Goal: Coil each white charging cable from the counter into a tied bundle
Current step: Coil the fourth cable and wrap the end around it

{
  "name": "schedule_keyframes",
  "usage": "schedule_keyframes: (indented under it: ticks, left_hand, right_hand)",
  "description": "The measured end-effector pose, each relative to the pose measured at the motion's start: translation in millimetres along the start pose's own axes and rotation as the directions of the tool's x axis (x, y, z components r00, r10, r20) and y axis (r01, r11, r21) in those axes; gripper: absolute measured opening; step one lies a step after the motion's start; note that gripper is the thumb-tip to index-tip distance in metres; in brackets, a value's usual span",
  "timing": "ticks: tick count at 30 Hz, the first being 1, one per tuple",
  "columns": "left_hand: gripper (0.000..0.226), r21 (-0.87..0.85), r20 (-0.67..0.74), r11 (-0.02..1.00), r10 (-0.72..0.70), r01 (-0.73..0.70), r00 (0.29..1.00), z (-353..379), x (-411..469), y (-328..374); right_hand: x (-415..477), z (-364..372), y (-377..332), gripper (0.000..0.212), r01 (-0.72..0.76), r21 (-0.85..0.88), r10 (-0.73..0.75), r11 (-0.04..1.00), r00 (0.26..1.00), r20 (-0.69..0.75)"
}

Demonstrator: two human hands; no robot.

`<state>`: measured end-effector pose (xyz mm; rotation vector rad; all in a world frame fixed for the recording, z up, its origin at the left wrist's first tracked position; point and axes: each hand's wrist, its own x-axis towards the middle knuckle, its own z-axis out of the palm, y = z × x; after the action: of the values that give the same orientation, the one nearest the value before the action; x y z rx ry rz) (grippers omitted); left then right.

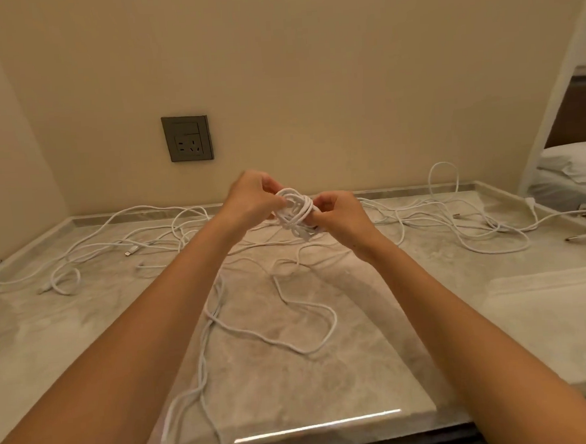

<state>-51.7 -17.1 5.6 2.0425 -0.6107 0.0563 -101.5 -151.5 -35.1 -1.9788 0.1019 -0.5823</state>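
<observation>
- While both hands are raised over the middle of the counter, I see the left hand curled round the far-left side of a small white coil; the right hand pinches its near-right side; neither is spread wide.
- I judge the coil light and soft; its loops look springy, likely to fan open if the pinch slackens; the smooth jacket may slide between fingers.
- I reckon the best hold is across the whole stack of loops at one side, leaving the free tail for the tie; where that tail ends I cannot tell.
- Just below the hands a loose cable snakes over the counter; a left tangle and a right tangle lie farther out, strands crossing; lifting one by its plug end should drag fewer neighbours.
- Beyond them, a wall socket sits above the counter's back edge.
</observation>
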Motion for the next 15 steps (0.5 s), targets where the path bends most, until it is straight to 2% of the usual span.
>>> schedule_keyframes:
  ticks: [8, 15]
  left_hand:
    - [0.020, 0.143, -0.010, 0.985, 0.102, -0.099, 0.995, 33.8, -65.4, 60.5]
    - [0.018, 0.070, -0.034, 0.985, 0.159, -0.156, 0.987, 95.1, -144.2, 91.5]
  right_hand:
    - [-75.7, -66.5, -19.3, 0.012, 0.043, -0.062, -0.052, 0.997, 0.989, -0.140]
    - [-166.8, -120.9, -10.4, 0.013, 0.022, -0.099, -0.043, 0.995, 0.974, -0.224]
